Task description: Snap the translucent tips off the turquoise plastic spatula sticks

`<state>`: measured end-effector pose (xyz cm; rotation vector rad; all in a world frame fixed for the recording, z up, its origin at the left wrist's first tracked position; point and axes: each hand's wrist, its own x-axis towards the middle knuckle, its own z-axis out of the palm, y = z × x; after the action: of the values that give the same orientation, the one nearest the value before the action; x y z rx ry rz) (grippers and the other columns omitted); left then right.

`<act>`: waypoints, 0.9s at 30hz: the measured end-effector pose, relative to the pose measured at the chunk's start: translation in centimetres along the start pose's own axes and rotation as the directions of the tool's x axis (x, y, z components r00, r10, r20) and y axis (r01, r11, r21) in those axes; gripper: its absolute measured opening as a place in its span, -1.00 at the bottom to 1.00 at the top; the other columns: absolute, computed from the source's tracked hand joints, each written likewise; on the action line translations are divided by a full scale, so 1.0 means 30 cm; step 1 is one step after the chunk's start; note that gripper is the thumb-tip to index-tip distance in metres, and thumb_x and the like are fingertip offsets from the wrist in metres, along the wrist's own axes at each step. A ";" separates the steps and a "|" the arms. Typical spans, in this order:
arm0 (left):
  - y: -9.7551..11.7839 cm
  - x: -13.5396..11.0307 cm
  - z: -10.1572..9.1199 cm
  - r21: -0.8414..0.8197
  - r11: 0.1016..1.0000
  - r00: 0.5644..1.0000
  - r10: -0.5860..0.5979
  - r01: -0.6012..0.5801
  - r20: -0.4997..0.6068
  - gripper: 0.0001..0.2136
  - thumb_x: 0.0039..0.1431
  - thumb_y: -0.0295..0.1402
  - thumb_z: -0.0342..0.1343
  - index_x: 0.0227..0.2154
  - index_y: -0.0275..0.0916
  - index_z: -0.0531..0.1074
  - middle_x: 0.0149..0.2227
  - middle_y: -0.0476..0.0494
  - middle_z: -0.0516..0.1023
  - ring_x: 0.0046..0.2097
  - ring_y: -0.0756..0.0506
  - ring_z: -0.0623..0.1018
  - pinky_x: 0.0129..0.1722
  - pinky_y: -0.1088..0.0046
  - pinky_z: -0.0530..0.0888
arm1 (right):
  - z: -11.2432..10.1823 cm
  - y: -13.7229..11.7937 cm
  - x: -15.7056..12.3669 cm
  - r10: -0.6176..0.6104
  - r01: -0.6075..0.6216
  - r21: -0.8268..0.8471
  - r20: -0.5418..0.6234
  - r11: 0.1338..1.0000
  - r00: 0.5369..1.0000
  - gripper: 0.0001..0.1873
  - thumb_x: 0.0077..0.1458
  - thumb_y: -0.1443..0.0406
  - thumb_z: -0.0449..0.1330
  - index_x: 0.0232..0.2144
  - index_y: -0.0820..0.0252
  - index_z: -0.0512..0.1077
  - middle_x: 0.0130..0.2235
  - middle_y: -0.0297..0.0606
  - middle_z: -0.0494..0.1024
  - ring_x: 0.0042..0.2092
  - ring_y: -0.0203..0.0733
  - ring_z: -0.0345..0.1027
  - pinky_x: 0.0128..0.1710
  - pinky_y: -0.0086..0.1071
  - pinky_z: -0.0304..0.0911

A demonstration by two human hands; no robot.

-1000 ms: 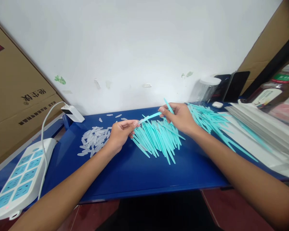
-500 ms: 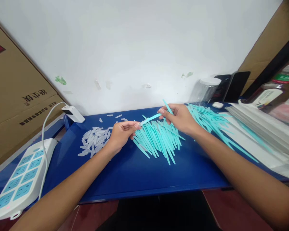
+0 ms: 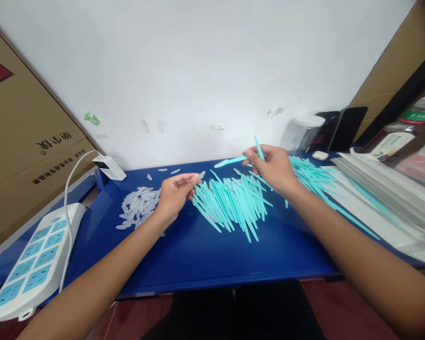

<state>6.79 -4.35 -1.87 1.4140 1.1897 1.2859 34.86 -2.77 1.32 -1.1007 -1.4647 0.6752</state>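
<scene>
My left hand (image 3: 177,193) is closed in a pinch on a small clear plastic blade cap (image 3: 201,174), whose tip sticks out past the fingertips. To the right, my right hand (image 3: 269,165) grips slim turquoise eyebrow razors: one razor (image 3: 230,161) points left with its narrow end bare, and another razor (image 3: 258,145) stands up between the fingers. Between and below the hands lies a pile of turquoise razors (image 3: 233,203). Beside my left wrist is a heap of clear caps (image 3: 140,205), partly covered by the arm.
More razors (image 3: 311,177) lie on the blue table (image 3: 212,264) at the right, near white packaging sleeves (image 3: 386,203). A clear jar (image 3: 304,132) and a phone (image 3: 349,127) stand at the back right. At the left are a power strip (image 3: 38,259) and a white charger (image 3: 109,167).
The razor's end has come apart from the cap at my left fingertips. My right hand has moved right and slightly up with the razors; my left hand has shifted slightly left.
</scene>
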 end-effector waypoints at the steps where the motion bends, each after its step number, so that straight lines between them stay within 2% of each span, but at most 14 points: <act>1: 0.001 0.002 -0.001 0.006 1.000 1.000 0.005 -0.005 -0.011 -0.61 0.11 -0.06 0.42 -0.16 -0.30 0.69 -0.23 -0.25 0.70 -0.46 0.03 0.44 -0.53 0.51 0.44 | -0.001 0.001 0.001 -0.002 0.002 -0.007 -0.008 1.000 1.000 -0.62 0.23 0.01 0.32 -0.23 0.23 0.57 -0.38 -0.17 0.65 -0.58 -0.34 0.24 -0.59 -0.39 0.19; 4: 0.004 0.003 -0.001 0.035 0.999 0.999 0.034 -0.034 -0.006 -0.61 0.13 -0.06 0.40 -0.17 -0.31 0.69 -0.25 -0.25 0.69 -0.46 0.02 0.45 -0.55 0.50 0.45 | 0.004 0.002 -0.006 -0.002 0.002 -0.052 0.017 0.999 1.000 -0.61 0.23 0.00 0.32 -0.26 0.24 0.58 -0.39 -0.17 0.65 -0.59 -0.34 0.25 -0.59 -0.40 0.17; 10: 0.000 -0.007 0.008 0.052 0.998 0.996 0.041 -0.046 0.079 -0.66 0.17 -0.08 0.37 -0.19 -0.28 0.68 -0.27 -0.21 0.68 -0.46 0.00 0.47 -0.54 0.48 0.47 | 0.033 0.010 -0.030 0.008 0.004 -0.075 0.156 0.997 0.988 -0.56 0.24 -0.05 0.30 -0.24 0.23 0.59 -0.38 -0.20 0.67 -0.57 -0.32 0.28 -0.55 -0.38 0.23; 20: 0.008 -0.029 0.025 0.184 0.977 0.972 0.062 -0.106 0.228 -0.67 0.24 -0.07 0.31 -0.19 -0.26 0.66 -0.32 -0.18 0.69 -0.50 -0.01 0.50 -0.55 0.47 0.49 | 0.017 -0.016 -0.026 0.021 -0.012 -0.067 0.142 0.998 0.990 -0.64 0.25 0.03 0.31 -0.25 0.24 0.59 -0.39 -0.21 0.66 -0.57 -0.33 0.27 -0.54 -0.39 0.20; 23: 0.011 -0.048 0.034 0.321 0.913 0.939 0.151 -0.252 0.308 -0.72 0.28 -0.09 0.28 -0.21 -0.20 0.69 -0.31 -0.14 0.70 -0.47 -0.02 0.53 -0.51 0.48 0.48 | 0.019 -0.018 -0.030 0.004 0.012 -0.090 0.175 0.996 0.985 -0.67 0.27 0.07 0.28 -0.25 0.24 0.58 -0.39 -0.22 0.66 -0.56 -0.31 0.28 -0.53 -0.37 0.21; 25: 0.018 -0.065 0.044 0.387 0.836 0.889 0.231 -0.389 0.395 -0.77 0.33 -0.14 0.25 -0.21 -0.16 0.70 -0.27 -0.12 0.72 -0.40 -0.03 0.57 -0.44 0.49 0.48 | 0.022 -0.014 -0.033 -0.037 0.068 -0.147 0.203 0.987 0.979 -0.68 0.30 0.08 0.24 -0.31 0.22 0.57 -0.39 -0.25 0.65 -0.55 -0.30 0.28 -0.50 -0.36 0.20; 27: 0.028 -0.083 0.056 0.373 0.794 0.829 0.270 -0.479 0.490 -0.79 0.37 -0.19 0.21 -0.20 -0.14 0.70 -0.24 -0.11 0.73 -0.35 -0.04 0.60 -0.38 0.49 0.49 | 0.025 -0.007 -0.035 -0.090 0.147 -0.239 0.232 0.960 0.968 -0.65 0.33 0.09 0.21 -0.40 0.19 0.54 -0.42 -0.28 0.64 -0.53 -0.28 0.29 -0.46 -0.34 0.18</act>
<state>8.49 -6.95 -1.63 2.2720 0.9868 0.8848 34.02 -3.68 0.89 -1.1481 -1.8327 0.5459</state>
